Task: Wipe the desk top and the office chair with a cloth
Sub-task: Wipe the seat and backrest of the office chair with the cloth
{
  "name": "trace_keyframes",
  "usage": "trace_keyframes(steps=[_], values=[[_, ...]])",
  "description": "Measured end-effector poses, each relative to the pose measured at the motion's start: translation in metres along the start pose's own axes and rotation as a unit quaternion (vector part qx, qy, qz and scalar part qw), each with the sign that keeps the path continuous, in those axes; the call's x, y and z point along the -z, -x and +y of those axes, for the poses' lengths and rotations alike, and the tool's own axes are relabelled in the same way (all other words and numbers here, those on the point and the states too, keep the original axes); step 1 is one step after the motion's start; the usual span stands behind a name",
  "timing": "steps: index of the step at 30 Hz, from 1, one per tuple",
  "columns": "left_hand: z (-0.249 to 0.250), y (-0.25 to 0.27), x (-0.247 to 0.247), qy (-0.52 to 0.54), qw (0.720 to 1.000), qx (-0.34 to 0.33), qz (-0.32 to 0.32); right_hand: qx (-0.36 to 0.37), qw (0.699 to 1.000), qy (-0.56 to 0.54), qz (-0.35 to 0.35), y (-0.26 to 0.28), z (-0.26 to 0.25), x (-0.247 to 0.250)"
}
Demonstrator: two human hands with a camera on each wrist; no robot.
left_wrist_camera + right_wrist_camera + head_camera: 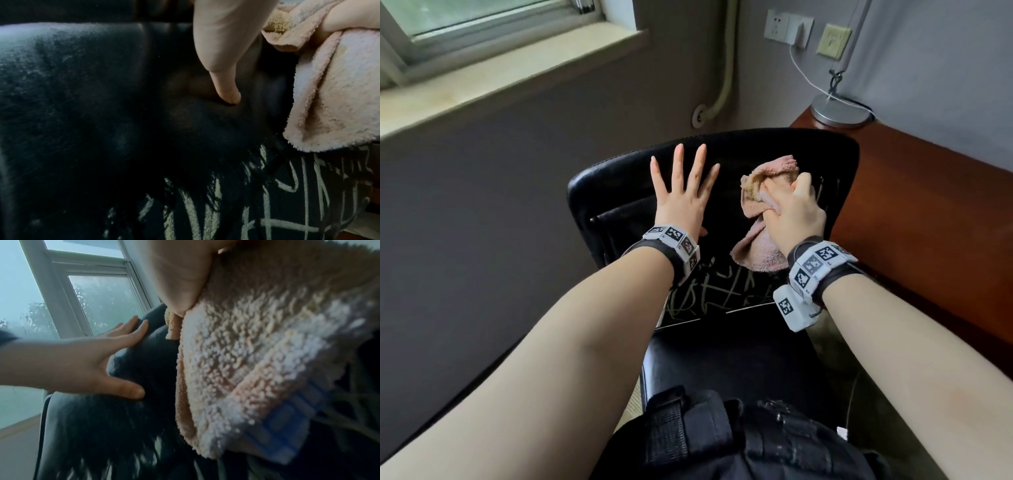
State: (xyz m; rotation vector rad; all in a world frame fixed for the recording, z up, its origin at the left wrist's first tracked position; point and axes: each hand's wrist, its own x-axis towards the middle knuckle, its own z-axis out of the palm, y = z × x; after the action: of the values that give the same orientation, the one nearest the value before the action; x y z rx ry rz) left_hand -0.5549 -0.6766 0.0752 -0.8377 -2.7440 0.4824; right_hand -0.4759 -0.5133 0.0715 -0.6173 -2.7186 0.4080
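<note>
A black office chair (599,185) faces me, its backrest (72,97) upright and marked low down with pale scribbles (709,291). My left hand (681,192) lies flat on the backrest with fingers spread and straight; its thumb (224,81) presses the black surface. My right hand (794,212) grips a bunched pink terry cloth (760,236) and holds it against the backrest, just right of the left hand. In the right wrist view the cloth (257,361) fills the frame, with the left hand (86,363) beside it. The brown desk top (914,205) runs along the right.
A lamp base (839,109) with a white cable stands at the desk's far end below wall sockets (787,27). A window sill (500,78) runs across the upper left wall. A pipe (722,85) comes down the corner behind the chair. A dark harness (722,438) hangs at my waist.
</note>
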Motion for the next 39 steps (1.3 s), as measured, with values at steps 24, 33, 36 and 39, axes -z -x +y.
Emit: trace_keyframes(steps=[24, 33, 36, 39], values=[[0.037, -0.011, 0.037, 0.121, 0.991, -0.036, 0.042, -0.027, 0.995, -0.026, -0.093, 0.024, 0.042, 0.019], [0.044, -0.025, 0.030, 0.109, 0.994, 0.024, -0.006, -0.023, 0.997, -0.066, 0.024, -0.021, 0.046, 0.028], [0.045, -0.025, 0.024, 0.092, 0.995, 0.026, 0.003, -0.029, 0.997, -0.075, 0.019, -0.018, 0.051, 0.014], [0.044, -0.026, 0.021, 0.095, 0.995, 0.023, 0.007, -0.044, 0.997, -0.057, 0.010, -0.010, 0.055, -0.004]])
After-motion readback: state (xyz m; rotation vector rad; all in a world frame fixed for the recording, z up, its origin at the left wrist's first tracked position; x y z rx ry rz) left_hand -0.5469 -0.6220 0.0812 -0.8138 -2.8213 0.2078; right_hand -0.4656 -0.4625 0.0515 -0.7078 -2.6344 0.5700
